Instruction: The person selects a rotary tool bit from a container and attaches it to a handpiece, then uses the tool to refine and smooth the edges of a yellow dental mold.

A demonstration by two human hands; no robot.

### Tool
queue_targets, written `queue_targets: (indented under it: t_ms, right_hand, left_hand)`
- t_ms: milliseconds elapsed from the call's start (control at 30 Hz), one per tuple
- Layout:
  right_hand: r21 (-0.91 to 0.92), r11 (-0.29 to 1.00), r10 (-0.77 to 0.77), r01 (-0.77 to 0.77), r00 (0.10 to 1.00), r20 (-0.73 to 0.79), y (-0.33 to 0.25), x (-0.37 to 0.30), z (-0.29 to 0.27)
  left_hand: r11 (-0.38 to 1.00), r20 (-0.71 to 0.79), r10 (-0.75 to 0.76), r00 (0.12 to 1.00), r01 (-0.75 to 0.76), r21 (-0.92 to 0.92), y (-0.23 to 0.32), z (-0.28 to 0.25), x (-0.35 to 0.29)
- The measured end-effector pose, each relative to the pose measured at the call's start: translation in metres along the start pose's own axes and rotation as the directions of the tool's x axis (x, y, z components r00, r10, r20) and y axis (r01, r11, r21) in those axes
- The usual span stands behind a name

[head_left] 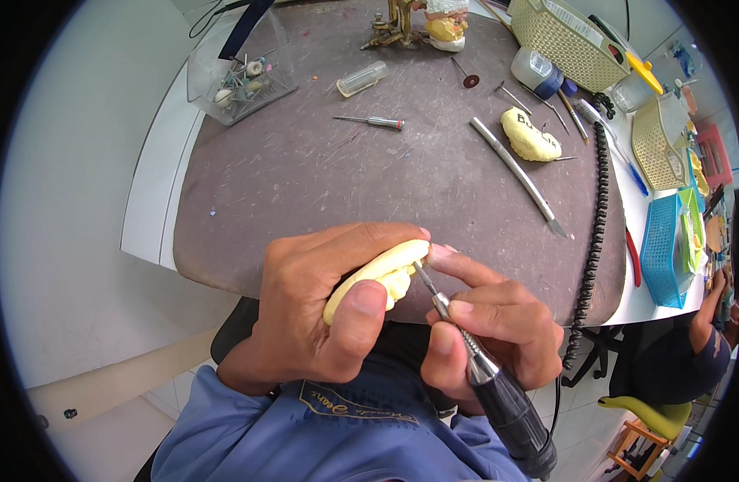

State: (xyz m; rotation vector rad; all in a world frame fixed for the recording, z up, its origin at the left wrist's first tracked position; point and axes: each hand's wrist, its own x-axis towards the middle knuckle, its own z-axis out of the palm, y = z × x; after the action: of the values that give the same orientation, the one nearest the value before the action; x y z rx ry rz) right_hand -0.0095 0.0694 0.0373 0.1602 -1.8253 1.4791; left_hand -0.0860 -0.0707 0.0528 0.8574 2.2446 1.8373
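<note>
My left hand (305,297) is closed around a pale yellow dental cast (377,271), thumb on its near side and fingers along its far side. In my right hand (506,321) I grip a black and silver rotary handpiece (498,394) like a pen. The thin metal bur at its tip meets the cast's right end; whether it is turning cannot be seen. My right index fingertip lies close beside that end of the cast. Both hands are above the near edge of the brown work mat (305,185).
Farther back lie a craft knife (518,173), a second yellow lump (531,135), a small screwdriver (369,121) and a clear tube (362,79). A clear box of burs (245,84) stands far left. A coiled black cord (600,201) and a blue basket (665,249) are right. A co-worker (686,345) sits beyond.
</note>
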Motion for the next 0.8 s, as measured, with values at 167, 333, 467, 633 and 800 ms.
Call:
queue_targets:
  t_ms: [167, 333, 467, 633, 800]
  right_hand:
    - [0.004, 1.0, -0.003, 0.003, 1.0, 0.018, -0.001, 0.0, -0.002]
    - [0.02, 0.999, 0.028, -0.028, 1.0, 0.0, -0.002, 0.0, 0.0]
    - [0.025, 0.999, 0.043, -0.043, 0.999, -0.006, -0.004, 0.0, -0.001]
    - [0.018, 0.999, 0.026, -0.026, 1.0, 0.014, -0.003, 0.001, -0.003]
    - [0.029, 0.999, 0.017, -0.018, 0.999, 0.035, -0.004, 0.001, -0.004]
  left_hand:
    - [0.999, -0.021, 0.037, 0.999, -0.037, 0.001, -0.004, 0.0, 0.0]
    - [0.986, 0.039, 0.15, 0.988, -0.146, -0.079, -0.012, -0.006, 0.001]
    - [0.998, 0.009, 0.059, 0.998, -0.059, 0.03, -0.005, -0.002, 0.0]
    - [0.989, -0.005, 0.126, 0.992, -0.126, 0.08, -0.007, -0.001, 0.0]
    - [0.986, -0.014, 0.142, 0.99, -0.14, 0.089, -0.009, 0.0, 0.0]
